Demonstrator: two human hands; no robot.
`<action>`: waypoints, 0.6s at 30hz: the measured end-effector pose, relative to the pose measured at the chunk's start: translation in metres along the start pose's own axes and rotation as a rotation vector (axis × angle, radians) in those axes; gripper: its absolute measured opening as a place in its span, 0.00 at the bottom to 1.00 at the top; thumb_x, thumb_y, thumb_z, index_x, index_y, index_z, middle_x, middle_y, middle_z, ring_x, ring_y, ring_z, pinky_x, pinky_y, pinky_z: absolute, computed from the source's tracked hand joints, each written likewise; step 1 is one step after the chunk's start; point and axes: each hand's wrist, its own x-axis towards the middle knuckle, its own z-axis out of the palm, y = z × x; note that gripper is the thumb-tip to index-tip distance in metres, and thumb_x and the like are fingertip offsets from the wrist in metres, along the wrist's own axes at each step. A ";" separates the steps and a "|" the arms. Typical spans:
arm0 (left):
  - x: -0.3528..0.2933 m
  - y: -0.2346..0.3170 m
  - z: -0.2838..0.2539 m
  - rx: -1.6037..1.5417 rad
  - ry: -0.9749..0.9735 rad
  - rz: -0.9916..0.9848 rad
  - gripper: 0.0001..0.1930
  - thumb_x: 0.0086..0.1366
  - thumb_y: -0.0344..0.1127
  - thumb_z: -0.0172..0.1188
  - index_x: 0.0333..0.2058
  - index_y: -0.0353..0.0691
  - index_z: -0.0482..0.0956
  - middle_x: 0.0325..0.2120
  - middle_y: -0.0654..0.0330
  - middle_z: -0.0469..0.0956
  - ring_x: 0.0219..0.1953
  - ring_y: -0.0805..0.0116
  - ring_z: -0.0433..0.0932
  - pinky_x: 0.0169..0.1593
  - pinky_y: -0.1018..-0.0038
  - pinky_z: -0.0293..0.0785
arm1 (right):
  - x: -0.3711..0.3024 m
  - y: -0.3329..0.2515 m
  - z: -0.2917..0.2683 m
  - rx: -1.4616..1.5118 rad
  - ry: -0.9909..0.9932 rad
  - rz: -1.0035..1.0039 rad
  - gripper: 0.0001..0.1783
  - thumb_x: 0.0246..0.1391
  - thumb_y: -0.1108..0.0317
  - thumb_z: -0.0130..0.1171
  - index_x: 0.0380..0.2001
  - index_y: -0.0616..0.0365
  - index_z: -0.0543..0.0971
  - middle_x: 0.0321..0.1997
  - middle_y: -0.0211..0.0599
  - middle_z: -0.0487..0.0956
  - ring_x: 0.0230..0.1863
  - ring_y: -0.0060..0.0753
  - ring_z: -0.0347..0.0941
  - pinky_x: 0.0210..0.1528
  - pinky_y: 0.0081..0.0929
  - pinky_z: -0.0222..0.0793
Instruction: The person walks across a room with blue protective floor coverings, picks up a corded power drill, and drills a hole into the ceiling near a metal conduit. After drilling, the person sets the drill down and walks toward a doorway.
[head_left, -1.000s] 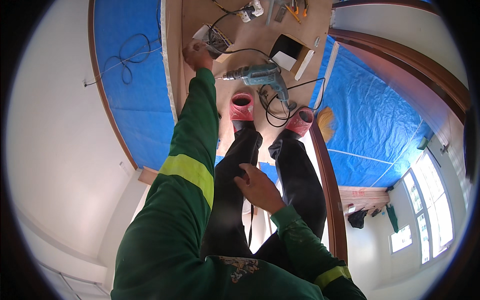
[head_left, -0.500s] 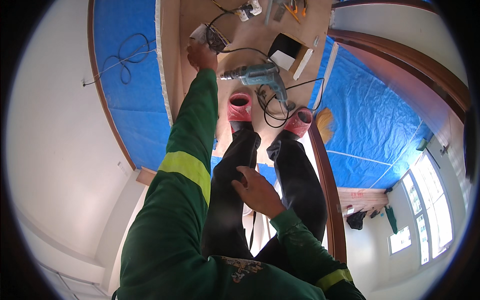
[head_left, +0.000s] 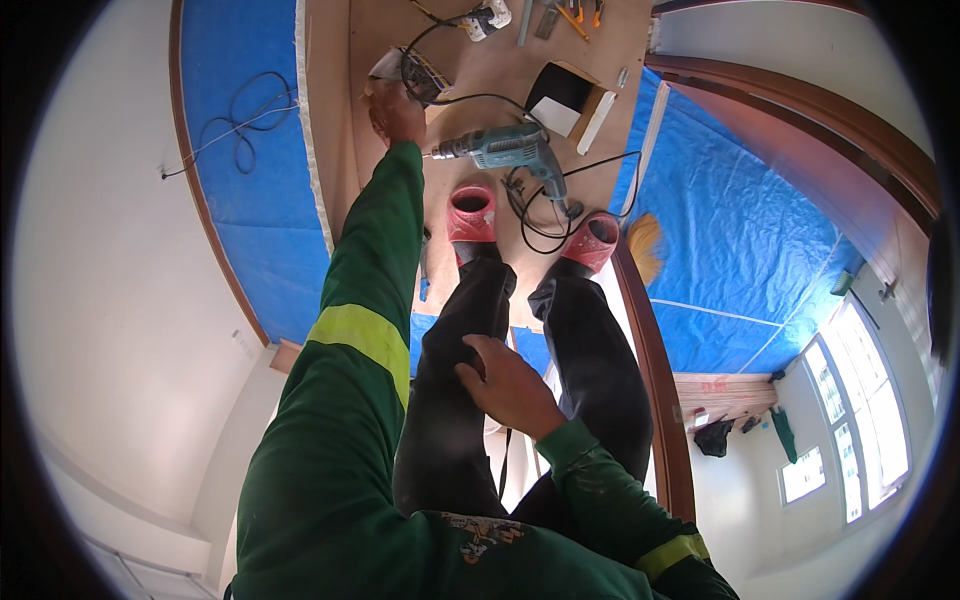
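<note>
My left hand (head_left: 398, 113) reaches far forward to a small open box (head_left: 430, 78) with a whitish flap, on the brown board. Its fingers are curled at the box's near side, and what they hold, if anything, is hidden. My right hand (head_left: 513, 388) lies over my dark trouser leg near the knee, thumb and forefinger apart, holding nothing. Right of my left hand, a teal corded power drill (head_left: 510, 148) lies on its side, bit pointing left. Its black cable (head_left: 535, 235) loops between my red-capped shoes (head_left: 472, 212).
A dark open box (head_left: 562, 98) with a white flap lies beyond the drill. Near the far edge are a white power strip (head_left: 488, 18) and several hand tools (head_left: 574, 20). Blue sheeting (head_left: 730, 230) covers floor on both sides; a wooden door frame (head_left: 655, 390) stands at right.
The whole view has shifted slightly, so the board and drill sit a little left and higher. My left hand stays at the small box; my right hand remains on the leg.
</note>
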 end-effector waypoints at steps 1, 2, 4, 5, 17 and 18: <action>0.001 -0.006 0.002 -0.005 -0.023 0.009 0.10 0.68 0.36 0.64 0.46 0.42 0.85 0.48 0.47 0.80 0.52 0.41 0.81 0.53 0.47 0.78 | -0.001 -0.001 0.000 0.004 -0.003 0.000 0.28 0.70 0.56 0.63 0.66 0.61 0.74 0.51 0.50 0.82 0.50 0.52 0.82 0.55 0.44 0.78; 0.001 -0.010 0.005 -0.011 -0.047 0.019 0.09 0.68 0.36 0.64 0.44 0.42 0.84 0.47 0.47 0.81 0.51 0.40 0.82 0.52 0.47 0.79 | -0.001 -0.001 0.000 0.009 -0.005 0.000 0.28 0.70 0.56 0.63 0.66 0.61 0.74 0.52 0.51 0.82 0.51 0.53 0.82 0.56 0.45 0.77; 0.002 -0.001 0.010 -0.065 -0.068 -0.045 0.08 0.68 0.36 0.64 0.44 0.42 0.84 0.45 0.48 0.83 0.50 0.40 0.83 0.50 0.46 0.79 | -0.001 0.002 0.000 0.005 0.019 -0.024 0.28 0.70 0.57 0.62 0.66 0.61 0.74 0.55 0.52 0.81 0.54 0.55 0.82 0.58 0.45 0.77; 0.003 0.004 0.012 -0.092 -0.080 -0.077 0.08 0.68 0.36 0.64 0.43 0.42 0.84 0.44 0.48 0.84 0.49 0.40 0.84 0.50 0.45 0.80 | -0.001 0.003 0.000 0.003 0.030 -0.036 0.28 0.71 0.57 0.62 0.66 0.61 0.74 0.56 0.52 0.81 0.55 0.57 0.81 0.59 0.46 0.77; 0.019 0.000 0.015 -0.048 -0.248 -0.041 0.21 0.66 0.46 0.71 0.53 0.45 0.83 0.52 0.50 0.84 0.56 0.42 0.83 0.53 0.47 0.81 | -0.002 -0.003 -0.006 0.033 -0.004 0.009 0.27 0.71 0.57 0.61 0.66 0.60 0.73 0.60 0.52 0.80 0.60 0.58 0.80 0.61 0.47 0.76; 0.017 0.002 0.017 -0.015 -0.234 -0.061 0.19 0.66 0.45 0.69 0.53 0.46 0.83 0.52 0.50 0.84 0.55 0.42 0.83 0.54 0.48 0.81 | -0.002 -0.002 -0.004 0.027 0.014 -0.008 0.27 0.71 0.57 0.61 0.66 0.60 0.73 0.60 0.52 0.80 0.59 0.57 0.80 0.61 0.47 0.76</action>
